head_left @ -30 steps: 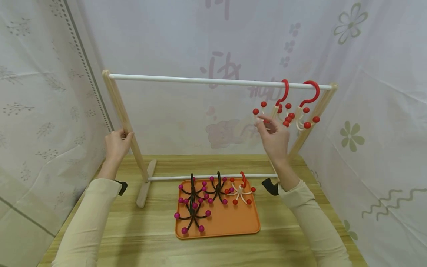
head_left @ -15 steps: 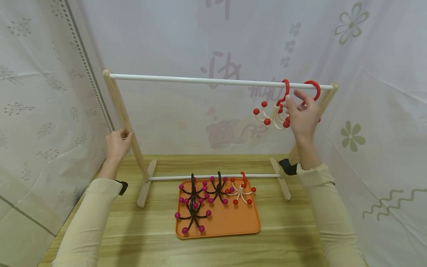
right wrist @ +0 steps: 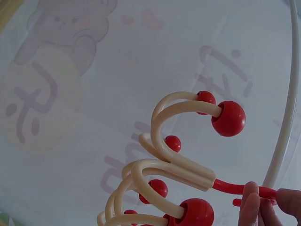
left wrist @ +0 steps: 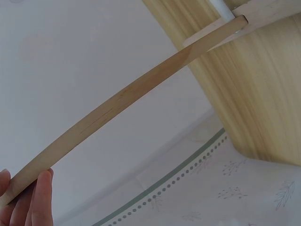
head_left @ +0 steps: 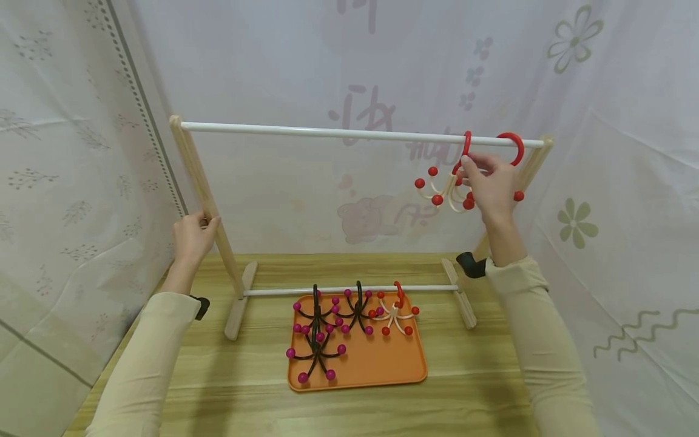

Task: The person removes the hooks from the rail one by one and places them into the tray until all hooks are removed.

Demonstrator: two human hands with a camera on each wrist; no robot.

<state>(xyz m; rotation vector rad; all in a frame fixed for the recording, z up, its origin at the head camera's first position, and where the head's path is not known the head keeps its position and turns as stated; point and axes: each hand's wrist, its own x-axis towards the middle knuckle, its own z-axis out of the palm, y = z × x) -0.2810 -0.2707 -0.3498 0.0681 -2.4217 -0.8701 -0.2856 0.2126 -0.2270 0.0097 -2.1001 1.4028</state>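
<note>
My left hand (head_left: 193, 237) grips the left wooden post (head_left: 198, 176) of the rack, fingers and thumb around it in the left wrist view. At the right of the rack, my right hand (head_left: 494, 191) pinches the red hook (head_left: 467, 143) of a cream hanger (right wrist: 188, 169) with red ball tips, thumb on one side and fingers on the other. That hook hangs over the white top bar (head_left: 327, 132). Just right of it a second red hook (head_left: 516, 145) hangs on the bar; its hanger is mostly hidden behind my right hand.
An orange tray (head_left: 377, 364) on the wooden table (head_left: 229, 400) bears several black hangers (head_left: 317, 349) with magenta balls and one cream hanger (head_left: 394, 312) with red balls. A lower white bar (head_left: 273, 292) runs behind it. Patterned curtains (head_left: 628, 182) surround the table.
My right hand has moved right and up from the hanger's lower arms to its red hook, and now pinches it. The hook has turned slightly on the bar. My left hand has stayed put.
</note>
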